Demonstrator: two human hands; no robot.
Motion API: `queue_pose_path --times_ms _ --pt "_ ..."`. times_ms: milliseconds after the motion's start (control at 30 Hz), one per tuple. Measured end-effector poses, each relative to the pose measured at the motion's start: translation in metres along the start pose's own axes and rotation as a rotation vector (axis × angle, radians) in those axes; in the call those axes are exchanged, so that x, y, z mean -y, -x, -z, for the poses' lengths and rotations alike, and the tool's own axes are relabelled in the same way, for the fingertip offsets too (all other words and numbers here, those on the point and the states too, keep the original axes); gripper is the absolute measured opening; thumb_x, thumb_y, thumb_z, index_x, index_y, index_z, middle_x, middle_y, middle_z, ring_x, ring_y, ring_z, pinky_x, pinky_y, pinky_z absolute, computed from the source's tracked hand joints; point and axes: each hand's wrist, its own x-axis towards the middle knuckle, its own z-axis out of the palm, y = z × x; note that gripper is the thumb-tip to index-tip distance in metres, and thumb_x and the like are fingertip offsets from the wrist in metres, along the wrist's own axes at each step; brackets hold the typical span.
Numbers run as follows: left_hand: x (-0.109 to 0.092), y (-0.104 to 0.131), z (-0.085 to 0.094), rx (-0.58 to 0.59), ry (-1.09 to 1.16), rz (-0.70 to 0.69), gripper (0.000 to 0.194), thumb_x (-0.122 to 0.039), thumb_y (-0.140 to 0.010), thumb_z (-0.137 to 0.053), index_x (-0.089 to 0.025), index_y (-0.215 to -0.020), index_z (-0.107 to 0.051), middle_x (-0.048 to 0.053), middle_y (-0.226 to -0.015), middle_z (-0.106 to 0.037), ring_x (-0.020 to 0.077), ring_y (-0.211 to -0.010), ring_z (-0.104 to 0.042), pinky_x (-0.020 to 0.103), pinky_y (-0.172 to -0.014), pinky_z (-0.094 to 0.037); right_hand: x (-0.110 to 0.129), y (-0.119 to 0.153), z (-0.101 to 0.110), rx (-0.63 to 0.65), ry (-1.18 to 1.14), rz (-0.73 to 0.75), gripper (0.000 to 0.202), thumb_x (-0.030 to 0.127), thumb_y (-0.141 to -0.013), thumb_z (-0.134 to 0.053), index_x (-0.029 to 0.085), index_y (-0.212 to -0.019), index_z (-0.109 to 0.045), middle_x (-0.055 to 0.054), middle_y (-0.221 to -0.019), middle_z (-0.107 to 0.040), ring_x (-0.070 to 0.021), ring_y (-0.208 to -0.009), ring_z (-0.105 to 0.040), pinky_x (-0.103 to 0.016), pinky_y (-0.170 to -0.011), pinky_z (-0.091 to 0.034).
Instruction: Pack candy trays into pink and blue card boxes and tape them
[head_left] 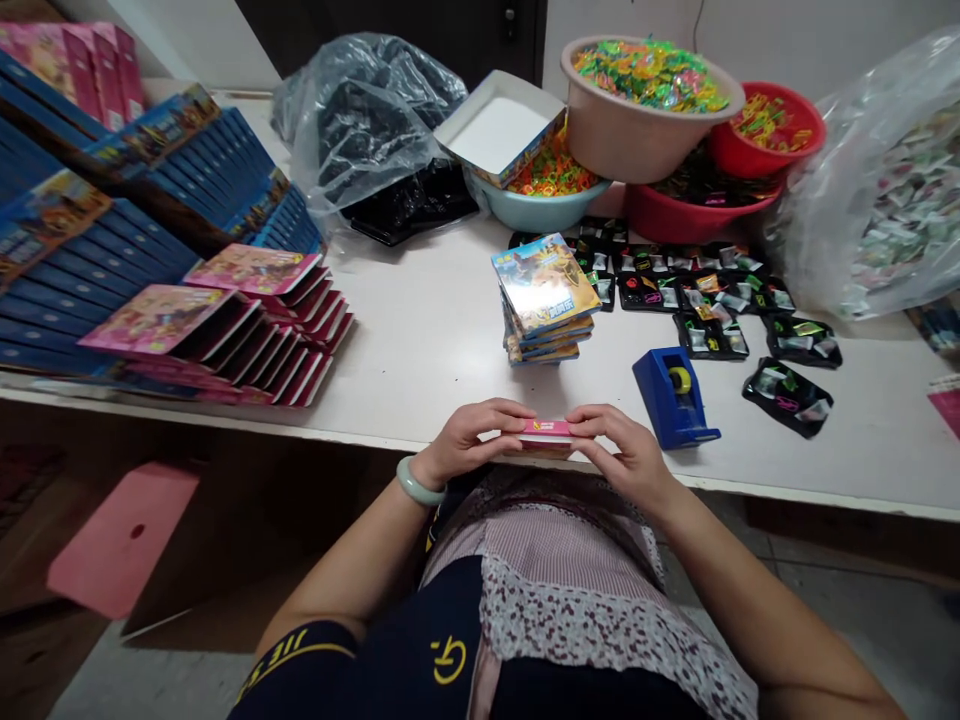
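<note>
Hands, left (469,440) and right (626,450), each grip closed on flat pink cardboard box (546,432).

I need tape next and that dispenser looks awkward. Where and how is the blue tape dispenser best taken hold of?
Probably take the blue tape dispenser by its two flat long sides, coming down from above. It stands upright, apart from the right hand, with the roll in its top; a grip across the block's sides avoids that.
</note>
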Motion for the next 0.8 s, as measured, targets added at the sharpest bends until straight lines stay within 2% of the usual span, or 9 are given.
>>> queue_pose_path --times_ms 100,267,367,467,567,667,733,800 --pt "-0.001 0.003 0.002 0.020 -0.083 -0.031 0.032 -0.016 -0.086 -0.065 -0.027 -0.116 -0.064 0.010 -0.113 -0.070 0.0177 -0.101 -0.068 0.032 -0.081 -0.060 -0.008 0.009 0.002 0.051 0.073 0.076 0.022 0.028 -0.090 -0.061 0.029 -0.112 -0.063 -0.007 -0.116 -0.067 -0.0210 -0.106 -0.065 -0.041 -0.088 -0.057" --pt "-0.001 0.003 -0.002 -0.036 -0.151 -0.037 0.032 -0.009 -0.089 -0.057 -0.025 -0.116 -0.062 0.009 -0.109 -0.068 0.0155 -0.099 -0.066 0.030 -0.081 -0.058 -0.019 0.013 -0.015 -0.083 0.140 0.106 0.026 0.017 -0.091 -0.055 0.029 -0.113 -0.058 -0.007 -0.116 -0.066 -0.0207 -0.108 -0.064 -0.043 -0.089 -0.056" --pt "0.001 0.000 -0.006 -0.056 -0.084 0.062 0.022 -0.014 -0.088 -0.061 -0.021 -0.109 -0.061 0.011 -0.110 -0.067 0.0181 -0.102 -0.066 0.033 -0.084 -0.057 -0.017 0.009 -0.026 -0.111 0.106 0.051 0.022 0.019 -0.092 -0.055 0.027 -0.112 -0.056 -0.009 -0.115 -0.065 -0.0213 -0.110 -0.063 -0.043 -0.091 -0.055" --pt "0.004 -0.003 -0.019 -0.190 0.007 0.153 0.020 -0.015 -0.087 -0.063 -0.021 -0.106 -0.058 0.009 -0.106 -0.066 0.0184 -0.101 -0.065 0.033 -0.084 -0.057 -0.014 0.010 -0.020 -0.110 0.006 -0.054 0.027 0.025 -0.092 -0.056 0.027 -0.118 -0.054 -0.010 -0.125 -0.061 -0.0222 -0.116 -0.059 -0.039 -0.086 -0.057" --pt "0.007 -0.008 -0.035 -0.343 -0.040 0.121 0.025 -0.012 -0.087 -0.061 -0.023 -0.110 -0.059 0.007 -0.105 -0.065 0.0177 -0.101 -0.064 0.034 -0.087 -0.055 -0.019 0.024 0.018 -0.255 0.018 -0.194 0.039 0.030 -0.090 -0.059 0.027 -0.128 -0.050 -0.011 -0.129 -0.058 -0.0221 -0.111 -0.061 -0.036 -0.081 -0.057" --pt "0.012 -0.013 -0.045 -0.329 -0.170 0.051 0.027 -0.010 -0.088 -0.059 -0.024 -0.110 -0.063 0.006 -0.108 -0.065 0.0178 -0.102 -0.063 0.034 -0.087 -0.055 -0.032 0.048 0.076 -0.471 0.354 -0.381 0.026 0.034 -0.091 -0.057 0.023 -0.114 -0.062 -0.009 -0.110 -0.063 -0.0190 -0.083 -0.064 -0.035 -0.072 -0.055" --pt "0.016 -0.016 -0.047 -0.281 -0.238 0.027 0.028 -0.010 -0.087 -0.059 -0.025 -0.110 -0.064 0.006 -0.108 -0.065 0.0171 -0.100 -0.063 0.032 -0.084 -0.056 -0.041 0.063 0.107 -0.458 0.599 -0.497 0.024 0.037 -0.090 -0.056 0.021 -0.101 -0.069 -0.009 -0.102 -0.062 -0.0182 -0.072 -0.060 -0.036 -0.067 -0.053" --pt "0.020 -0.019 -0.045 -0.254 -0.295 0.016 0.029 -0.010 -0.087 -0.060 -0.026 -0.111 -0.064 0.005 -0.107 -0.065 0.0170 -0.098 -0.063 0.031 -0.083 -0.056 -0.050 0.072 0.123 -0.357 0.737 -0.569 0.025 0.038 -0.089 -0.056 0.020 -0.094 -0.073 -0.010 -0.099 -0.061 -0.0191 -0.071 -0.060 -0.036 -0.066 -0.051"
